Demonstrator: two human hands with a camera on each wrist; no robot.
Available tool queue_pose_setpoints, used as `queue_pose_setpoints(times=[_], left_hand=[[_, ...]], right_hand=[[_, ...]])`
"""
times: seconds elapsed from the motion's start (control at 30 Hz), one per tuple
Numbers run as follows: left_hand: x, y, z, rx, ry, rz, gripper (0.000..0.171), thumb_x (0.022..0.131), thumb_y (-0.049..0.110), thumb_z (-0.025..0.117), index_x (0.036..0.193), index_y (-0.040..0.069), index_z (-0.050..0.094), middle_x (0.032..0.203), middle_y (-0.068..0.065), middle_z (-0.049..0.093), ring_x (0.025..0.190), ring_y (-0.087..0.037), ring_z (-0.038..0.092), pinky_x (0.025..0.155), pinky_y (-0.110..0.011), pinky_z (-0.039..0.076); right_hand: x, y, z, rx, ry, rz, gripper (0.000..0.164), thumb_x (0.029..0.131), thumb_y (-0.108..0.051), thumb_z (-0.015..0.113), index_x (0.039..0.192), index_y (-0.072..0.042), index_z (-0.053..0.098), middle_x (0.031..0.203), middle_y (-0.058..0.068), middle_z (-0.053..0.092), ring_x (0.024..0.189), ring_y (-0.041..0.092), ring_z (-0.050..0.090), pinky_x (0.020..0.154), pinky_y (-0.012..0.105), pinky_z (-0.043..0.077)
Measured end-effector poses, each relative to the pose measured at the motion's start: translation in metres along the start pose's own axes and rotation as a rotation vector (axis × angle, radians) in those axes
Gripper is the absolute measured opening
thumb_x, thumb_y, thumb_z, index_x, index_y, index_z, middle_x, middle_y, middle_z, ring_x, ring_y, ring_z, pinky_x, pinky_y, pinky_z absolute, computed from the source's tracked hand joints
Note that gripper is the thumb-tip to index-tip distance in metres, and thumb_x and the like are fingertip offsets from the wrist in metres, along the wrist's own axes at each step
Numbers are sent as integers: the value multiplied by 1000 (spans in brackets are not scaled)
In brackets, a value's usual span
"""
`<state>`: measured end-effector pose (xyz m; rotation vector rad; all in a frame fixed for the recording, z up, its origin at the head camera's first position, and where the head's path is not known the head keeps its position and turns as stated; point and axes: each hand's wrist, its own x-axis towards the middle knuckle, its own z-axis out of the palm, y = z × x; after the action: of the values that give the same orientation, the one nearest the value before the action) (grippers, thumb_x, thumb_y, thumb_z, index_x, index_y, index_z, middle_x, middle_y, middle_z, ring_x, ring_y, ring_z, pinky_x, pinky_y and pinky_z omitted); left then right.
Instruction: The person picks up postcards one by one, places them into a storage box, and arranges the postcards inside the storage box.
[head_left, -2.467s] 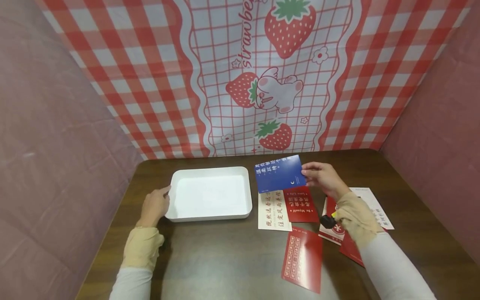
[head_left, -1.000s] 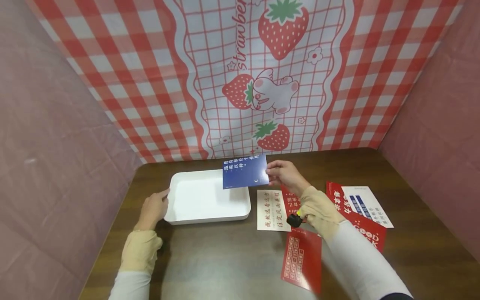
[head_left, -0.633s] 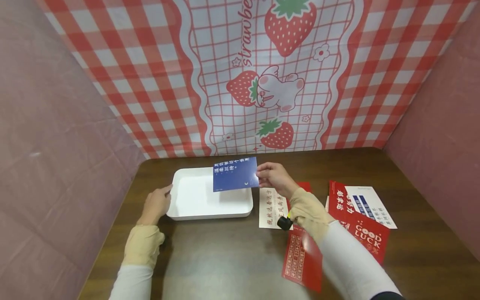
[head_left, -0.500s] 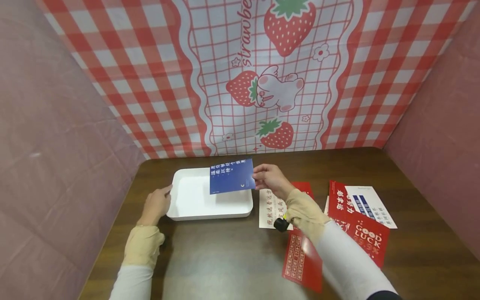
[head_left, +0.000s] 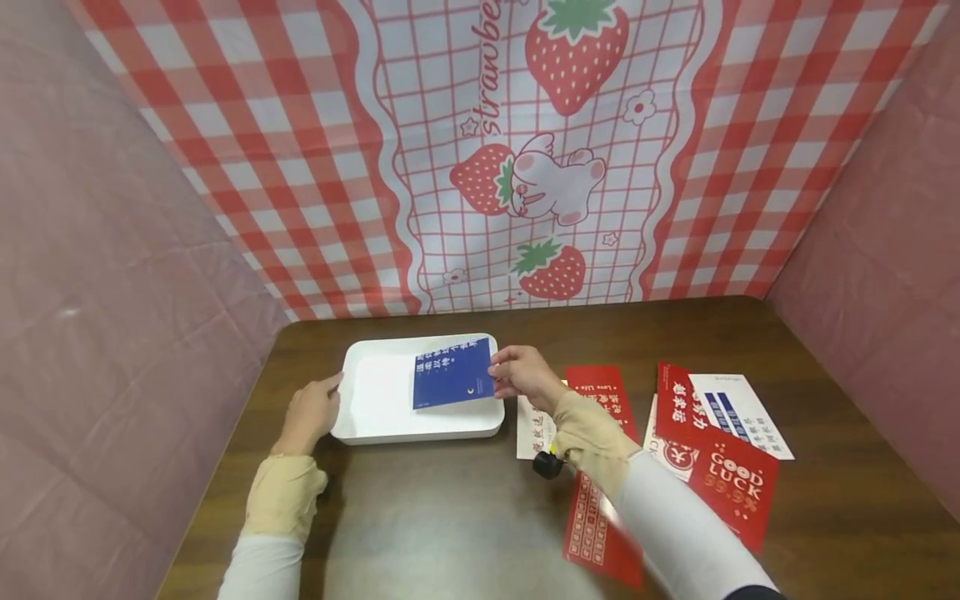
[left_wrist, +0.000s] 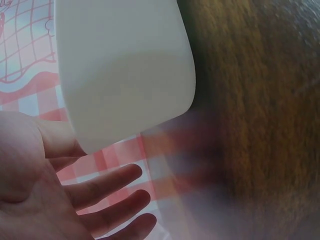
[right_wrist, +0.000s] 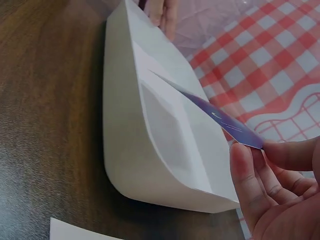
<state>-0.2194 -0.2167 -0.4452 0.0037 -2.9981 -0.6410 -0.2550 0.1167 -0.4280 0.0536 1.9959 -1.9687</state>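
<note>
In the head view, a white rectangular tray (head_left: 378,392) stands on the dark wooden table. My left hand (head_left: 310,412) holds the tray's left rim with thumb and index finger; the left wrist view shows the other fingers loosely extended, and the tips at the rim are hidden. My right hand (head_left: 528,375) pinches the right edge of a blue postcard (head_left: 453,375) printed with white characters and a small moon. The card hangs tilted over the right half of the tray. In the right wrist view, the thumb and fingers grip one end of the postcard (right_wrist: 220,117), which slopes down into the tray.
Right of the tray lie a cream card (head_left: 534,429) and a red card (head_left: 600,392), partly under the right arm. Another red card (head_left: 588,529) lies nearer. Farther right, red and white cards overlap, including a "GOOD LUCK" card (head_left: 738,483). A strawberry-print checked cloth (head_left: 555,179) hangs behind.
My right hand has carried the blue postcard leftward from above the other cards to over the tray, then lowered it. The left hand stays at the tray's left rim.
</note>
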Motion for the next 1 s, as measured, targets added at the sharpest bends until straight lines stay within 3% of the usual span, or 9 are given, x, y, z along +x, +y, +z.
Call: queue_pose_setpoints(times=[0.47, 0.6, 0.83, 1.0], left_hand=[[-1, -1, 0, 0, 4, 13, 41, 90, 9, 45, 130, 3, 52, 125, -30, 55, 109, -51, 50, 90, -60, 43], [1, 0, -3, -5, 9, 4, 41, 89, 9, 45, 130, 3, 52, 125, -30, 54, 108, -51, 50, 89, -60, 43], [1, -2, -4, -6, -3, -5, 42, 90, 9, 45, 131, 4, 51, 127, -30, 53, 109, -51, 49, 90, -61, 42], [2, -4, -1, -18, -8, -6, 41, 90, 9, 45, 131, 4, 51, 128, -29, 53, 110, -51, 49, 90, -61, 42]], right_hand=[[6, 13, 15, -108, 8, -11, 16, 84, 7, 56, 99, 14, 58, 62, 6, 56, 52, 12, 58, 50, 22, 55], [7, 12, 16, -152, -5, -31, 22, 84, 7, 56, 104, 16, 59, 64, 8, 59, 53, 12, 58, 52, 22, 55], [6, 12, 17, -297, -66, -46, 32, 84, 4, 57, 115, 13, 57, 66, 10, 62, 48, 9, 53, 45, 18, 48], [4, 11, 14, -340, -96, -45, 36, 86, 0, 57, 120, 11, 54, 74, 20, 64, 48, 10, 53, 43, 18, 46]])
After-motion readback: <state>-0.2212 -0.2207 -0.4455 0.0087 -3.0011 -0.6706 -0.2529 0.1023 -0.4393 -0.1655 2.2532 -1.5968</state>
